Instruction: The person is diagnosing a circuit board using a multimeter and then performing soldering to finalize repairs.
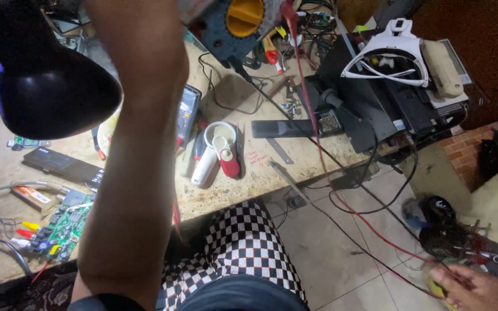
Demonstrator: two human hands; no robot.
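My left forearm rises from the bottom edge to the top edge of the head view. Its hand is cut off there, beside a blurred blue housing with a yellow round part; whether it grips that housing cannot be told. My right hand is low at the bottom right, down at the tiled floor. Its fingers are closed on a small yellow-green object. Red and black leads run from the bench top down to that hand.
A black lamp shade hangs at the upper left over the worn workbench. On the bench lie a green circuit board, a multimeter, a white and red tool and a black machine with a white frame. Black gear sits on the floor.
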